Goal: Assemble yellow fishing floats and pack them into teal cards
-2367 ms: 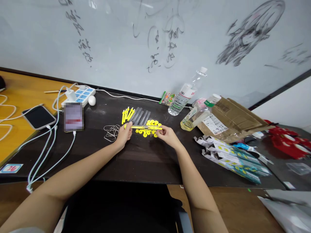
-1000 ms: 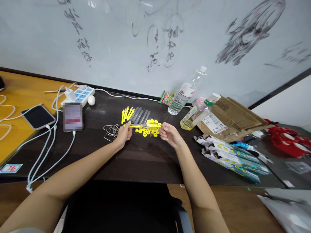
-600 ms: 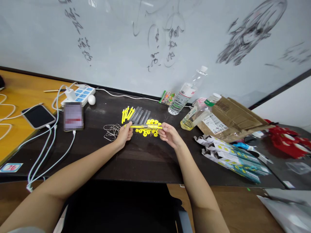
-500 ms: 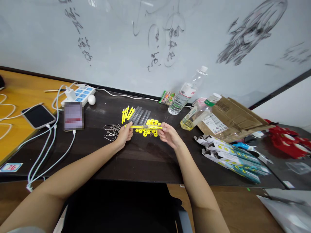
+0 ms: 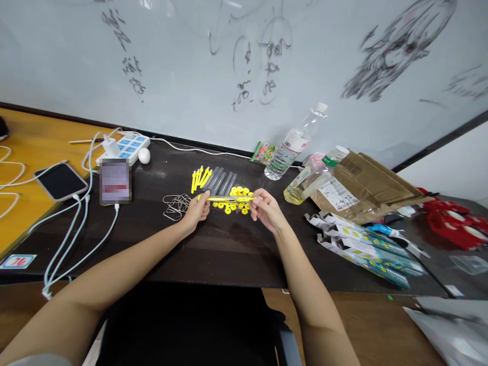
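Note:
Level above the dark table I hold a slim clear tube with yellow parts [image 5: 224,199] between my two hands. My left hand [image 5: 197,209] is closed round its left end. The fingers of my right hand [image 5: 266,207] pinch the other end. Just behind and below the tube lie several yellow ring-shaped caps [image 5: 239,191]. Farther back are several clear plastic tubes [image 5: 219,180] side by side, with yellow rods [image 5: 200,179] to their left. Bent metal wire pieces [image 5: 176,205] lie left of my left hand.
To the right stand a water bottle [image 5: 286,152], a bottle of yellow liquid [image 5: 305,183], a cardboard box [image 5: 366,180] and flattened printed cartons [image 5: 362,249]. A power strip [image 5: 131,147], a phone [image 5: 61,181], a blurred-out device [image 5: 115,180] and white cables lie left. A whiteboard [image 5: 171,76] rises behind.
My hands stay in nearly the same place on the tube. My right hand has shifted very slightly, and the view has moved a little.

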`<state>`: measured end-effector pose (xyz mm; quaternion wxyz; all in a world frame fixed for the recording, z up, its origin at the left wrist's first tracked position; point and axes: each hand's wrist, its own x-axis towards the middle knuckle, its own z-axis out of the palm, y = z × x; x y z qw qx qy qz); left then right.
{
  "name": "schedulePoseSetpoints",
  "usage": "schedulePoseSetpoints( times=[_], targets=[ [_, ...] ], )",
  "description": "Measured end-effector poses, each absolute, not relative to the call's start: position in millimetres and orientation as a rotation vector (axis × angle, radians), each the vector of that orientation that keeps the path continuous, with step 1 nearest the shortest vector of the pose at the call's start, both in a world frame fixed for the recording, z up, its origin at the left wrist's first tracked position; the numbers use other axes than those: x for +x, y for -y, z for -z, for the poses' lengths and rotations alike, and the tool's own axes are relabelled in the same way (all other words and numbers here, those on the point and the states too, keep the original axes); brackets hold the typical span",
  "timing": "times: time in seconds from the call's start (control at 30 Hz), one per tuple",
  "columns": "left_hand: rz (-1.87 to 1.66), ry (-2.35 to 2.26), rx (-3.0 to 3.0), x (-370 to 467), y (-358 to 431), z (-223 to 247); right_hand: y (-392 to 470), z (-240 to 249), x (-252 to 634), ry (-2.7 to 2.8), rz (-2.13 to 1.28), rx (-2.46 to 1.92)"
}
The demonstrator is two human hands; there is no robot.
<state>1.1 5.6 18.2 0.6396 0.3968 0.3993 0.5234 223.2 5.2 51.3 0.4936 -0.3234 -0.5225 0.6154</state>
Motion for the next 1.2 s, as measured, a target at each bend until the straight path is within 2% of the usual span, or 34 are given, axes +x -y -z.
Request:
schedulePoseSetpoints(
  times=[0.4, 0.6, 0.87, 1.2],
  targets=[
    [-0.957, -0.730, 0.995, 8, 1, -16, -10, -51, 227, 1.073, -1.413, -0.731],
    [-1.018, -0.755, 0.998, 12, 2, -13, -11, -45, 220, 0.942, -1.415, -0.775],
    [-1.029, -0.744, 0.980, 12, 0, -7, -10, -35, 210, 1.074, -1.473, -0.714],
    [-0.990, -0.783, 1.126, 18, 3, 1, -11, -30, 207, 1.134, -1.322, -0.726]
  ],
)
